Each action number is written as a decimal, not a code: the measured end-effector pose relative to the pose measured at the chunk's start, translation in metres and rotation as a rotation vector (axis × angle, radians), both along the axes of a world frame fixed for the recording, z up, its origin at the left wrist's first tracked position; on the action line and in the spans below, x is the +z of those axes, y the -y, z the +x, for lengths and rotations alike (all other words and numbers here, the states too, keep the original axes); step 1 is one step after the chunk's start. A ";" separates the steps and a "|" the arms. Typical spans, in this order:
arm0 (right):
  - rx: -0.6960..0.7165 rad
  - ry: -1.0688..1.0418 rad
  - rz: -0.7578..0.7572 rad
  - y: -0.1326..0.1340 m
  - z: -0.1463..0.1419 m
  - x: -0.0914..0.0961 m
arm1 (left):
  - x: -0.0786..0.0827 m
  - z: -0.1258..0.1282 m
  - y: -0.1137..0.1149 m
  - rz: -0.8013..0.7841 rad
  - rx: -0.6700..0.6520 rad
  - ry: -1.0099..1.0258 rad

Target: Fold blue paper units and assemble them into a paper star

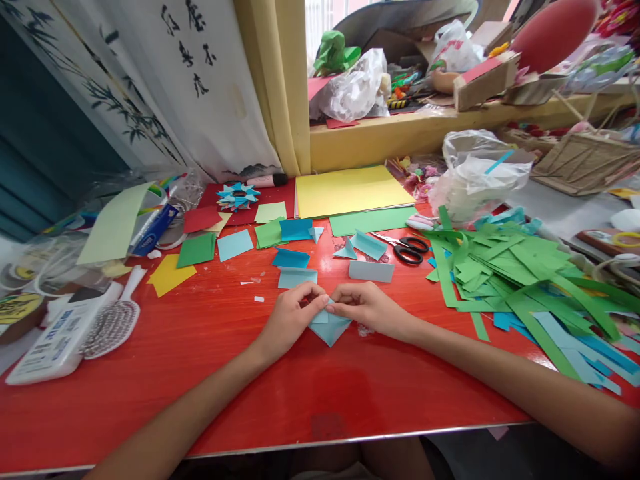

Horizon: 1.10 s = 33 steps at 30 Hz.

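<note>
My left hand (295,312) and my right hand (373,308) meet at the middle of the red table. Both pinch the upper part of a light blue folded paper (330,330), thumbs close together at its top. Its lower corner points down toward me. The fingers hide its upper edge. Just beyond my hands lie creased blue paper pieces: a light one (297,277), a darker one (291,258) and a pale folded strip (371,271). Farther back are another folded light blue piece (369,245) and a small folded piece (345,249).
Black-handled scissors (409,251) lie right of the folded pieces. Green paper strips (510,260) pile up at the right. Yellow sheets (355,190) and a blue paper ring (238,196) lie at the back. A hairbrush (111,323) and white bottle (55,340) are at the left.
</note>
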State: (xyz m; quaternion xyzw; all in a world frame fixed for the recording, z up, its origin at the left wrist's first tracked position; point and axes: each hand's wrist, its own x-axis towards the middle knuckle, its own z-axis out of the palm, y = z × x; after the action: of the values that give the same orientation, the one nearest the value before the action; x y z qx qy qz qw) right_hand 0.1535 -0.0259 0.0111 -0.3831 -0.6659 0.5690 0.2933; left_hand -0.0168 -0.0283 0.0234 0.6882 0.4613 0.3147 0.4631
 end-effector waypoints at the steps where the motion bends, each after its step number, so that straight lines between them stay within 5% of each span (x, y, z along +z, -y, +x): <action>1: -0.019 -0.011 0.010 -0.001 0.000 0.000 | 0.000 0.000 -0.001 -0.017 -0.001 0.012; 8: -0.223 -0.139 -0.052 -0.008 0.002 -0.004 | 0.001 -0.007 -0.011 -0.150 -0.018 0.182; 12: -0.218 -0.120 -0.063 -0.007 0.002 -0.004 | 0.003 -0.009 -0.012 -0.082 -0.074 0.149; 18: -0.117 -0.250 -0.147 -0.009 0.001 -0.001 | 0.004 -0.009 -0.013 -0.026 0.040 0.145; 33: -0.071 -0.339 -0.186 -0.010 0.001 -0.005 | -0.002 -0.005 -0.008 0.003 0.086 0.174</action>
State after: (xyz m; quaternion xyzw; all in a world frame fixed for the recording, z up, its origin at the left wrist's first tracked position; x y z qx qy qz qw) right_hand 0.1544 -0.0162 0.0061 -0.3304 -0.5379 0.6737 0.3842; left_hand -0.0221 -0.0198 0.0217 0.6387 0.4481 0.3934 0.4864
